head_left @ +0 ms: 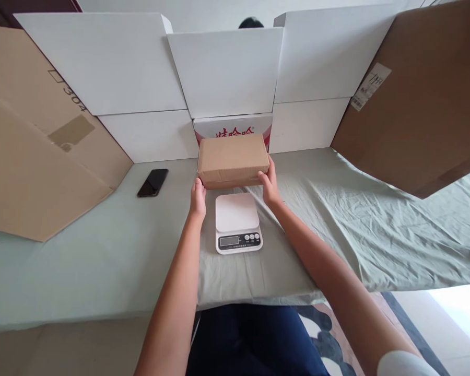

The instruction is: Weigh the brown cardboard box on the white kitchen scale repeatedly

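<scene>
Between my two hands is a small brown cardboard box (233,154), closed and level. My left hand (198,196) grips its near left corner, thumb on the front and the other fingers mostly hidden beneath or behind. On the right end, my right hand (270,183) has its thumb on the front face and its fingers along the side. Just in front of the box, on the cloth, stands a white digital kitchen scale (237,213) with a flat platform, a grey display and three round buttons. Whether the box rests on anything behind the scale I cannot tell.
A black phone (153,183) lies to the left on the green cloth (121,261). White boxes (227,73) form a wall at the back. Large brown cartons flank the table, one on the left (35,146) and one on the right (419,99). The cloth is wrinkled at right.
</scene>
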The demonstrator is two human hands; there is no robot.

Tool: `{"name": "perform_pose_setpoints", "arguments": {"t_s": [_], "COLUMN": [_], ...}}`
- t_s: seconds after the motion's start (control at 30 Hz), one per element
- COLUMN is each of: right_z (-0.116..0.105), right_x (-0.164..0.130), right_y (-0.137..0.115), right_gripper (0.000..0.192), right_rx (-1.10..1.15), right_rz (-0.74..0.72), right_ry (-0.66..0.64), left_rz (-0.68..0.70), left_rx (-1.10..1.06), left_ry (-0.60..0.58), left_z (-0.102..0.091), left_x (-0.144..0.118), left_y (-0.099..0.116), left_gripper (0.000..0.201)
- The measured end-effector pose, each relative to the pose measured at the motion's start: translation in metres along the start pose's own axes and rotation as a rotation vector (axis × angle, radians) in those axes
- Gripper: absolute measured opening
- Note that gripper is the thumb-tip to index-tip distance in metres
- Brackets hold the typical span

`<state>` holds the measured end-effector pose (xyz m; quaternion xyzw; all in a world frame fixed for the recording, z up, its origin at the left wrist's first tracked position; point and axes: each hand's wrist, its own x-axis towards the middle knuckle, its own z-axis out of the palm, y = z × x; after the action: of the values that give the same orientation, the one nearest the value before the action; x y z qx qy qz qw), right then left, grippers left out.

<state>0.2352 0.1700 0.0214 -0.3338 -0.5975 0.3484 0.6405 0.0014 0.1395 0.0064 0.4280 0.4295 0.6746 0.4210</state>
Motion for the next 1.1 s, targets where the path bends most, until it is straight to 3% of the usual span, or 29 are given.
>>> {"name": "perform_pose_setpoints", "arguments": {"t_s": [0.1,0.23,1.1], "right_z": [0.001,-0.002,-0.003], "right_x": [-0.003,-0.008,-0.006], "right_y": [0.022,0.032,0.03], "right_gripper": [0.078,0.07,0.063], "right_rx": [-0.014,-0.046,-0.05], "right_rz": [0.065,0.102,0.145], "right_ry": [0.009,-0.02,0.008], "left_rz": [-0.047,-0.113,-0.051], "left_rx": [0.009,0.014,0.061], "left_ry": [0.042,0.041,0.076], "left_z": [-0.002,-0.007,-0.008], "left_x": [0.005,0.002,0.003], "left_y": [-0.021,-0.034,-0.044], "left_gripper": [0.072,0.069,0.077]}}
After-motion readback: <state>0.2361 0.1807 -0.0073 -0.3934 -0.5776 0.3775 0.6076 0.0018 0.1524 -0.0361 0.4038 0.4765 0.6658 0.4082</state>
